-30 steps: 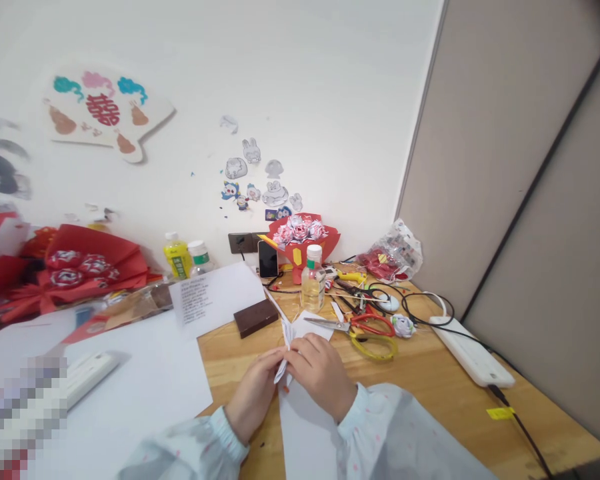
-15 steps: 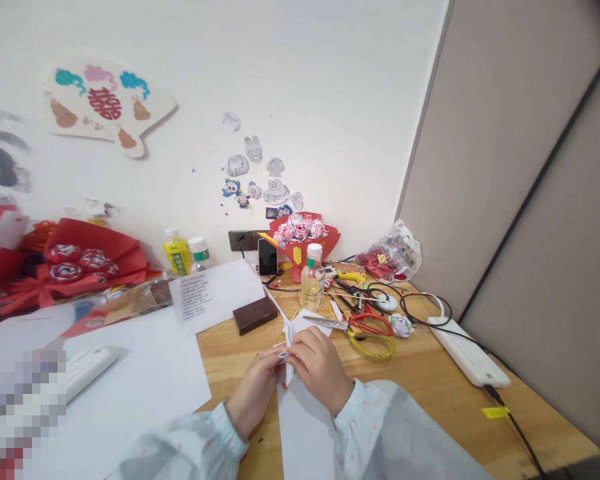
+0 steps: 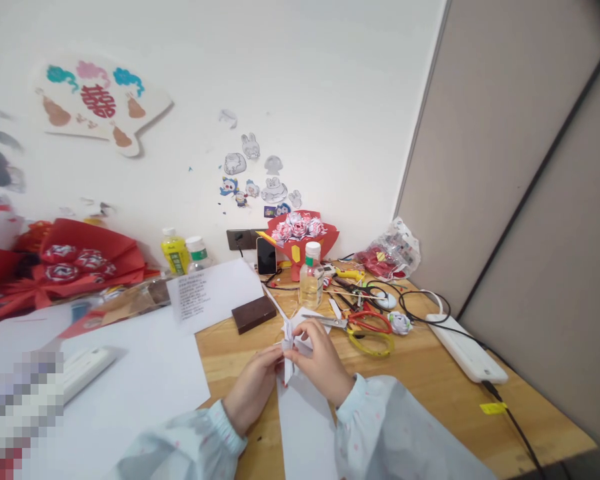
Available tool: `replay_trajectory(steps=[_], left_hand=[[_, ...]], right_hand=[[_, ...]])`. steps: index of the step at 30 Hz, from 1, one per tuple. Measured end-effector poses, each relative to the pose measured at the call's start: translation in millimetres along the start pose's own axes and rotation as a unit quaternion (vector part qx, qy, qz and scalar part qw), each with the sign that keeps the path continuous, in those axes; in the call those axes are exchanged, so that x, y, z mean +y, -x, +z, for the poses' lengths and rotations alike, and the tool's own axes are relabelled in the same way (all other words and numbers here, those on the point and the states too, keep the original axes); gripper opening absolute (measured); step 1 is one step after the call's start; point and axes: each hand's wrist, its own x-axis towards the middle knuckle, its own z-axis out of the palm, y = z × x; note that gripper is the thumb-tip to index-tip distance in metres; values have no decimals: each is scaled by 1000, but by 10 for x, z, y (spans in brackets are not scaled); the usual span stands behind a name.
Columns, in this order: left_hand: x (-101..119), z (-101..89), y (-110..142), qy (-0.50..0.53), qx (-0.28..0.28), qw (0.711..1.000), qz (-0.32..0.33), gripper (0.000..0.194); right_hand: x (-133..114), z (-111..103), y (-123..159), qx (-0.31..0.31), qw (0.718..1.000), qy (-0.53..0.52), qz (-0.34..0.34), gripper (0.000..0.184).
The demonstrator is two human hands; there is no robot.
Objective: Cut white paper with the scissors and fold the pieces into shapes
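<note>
Low in the middle of the wooden desk (image 3: 430, 380), my left hand (image 3: 253, 390) and my right hand (image 3: 320, 363) meet on a small folded white paper piece (image 3: 289, 340). Both pinch it with closed fingers, the left from below, the right from above and beside. A narrow paper point sticks up and back from the fold. Under my hands lies a long white paper sheet (image 3: 305, 427). Pale sleeves cover both wrists.
Red-and-yellow scissors (image 3: 365, 330) lie just right of my hands, with a clear bottle (image 3: 311, 270), brown block (image 3: 253, 313), printed sheet (image 3: 210, 293) and red paper bouquet (image 3: 300, 233) behind. White power strip (image 3: 465, 357) and cables sit right. Large white sheets (image 3: 130, 387) cover the left.
My hands have shifted slightly up and away on the desk, and my right fingers have moved higher on the folded paper. The view has tipped a little.
</note>
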Motion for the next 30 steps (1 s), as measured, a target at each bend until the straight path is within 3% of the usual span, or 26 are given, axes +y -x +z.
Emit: replay_trajectory(steps=[8, 13, 16, 24, 30], left_hand=[[24, -32, 12, 16, -21, 999, -25, 12], [95, -8, 43, 13, -14, 1000, 7, 7], [103, -13, 46, 28, -15, 999, 5, 12], [91, -10, 51, 55, -63, 996, 14, 18], [108, -2, 57, 52, -71, 996, 25, 14]], right_hand=[[49, 48, 17, 10, 998, -62, 26, 21], [-49, -68, -7, 22, 997, -56, -40, 35], [-85, -135, -22, 33, 995, -57, -79, 30], [-96, -227, -59, -49, 986, -24, -155, 38], [-104, -268, -67, -70, 982, -1, -176, 24]])
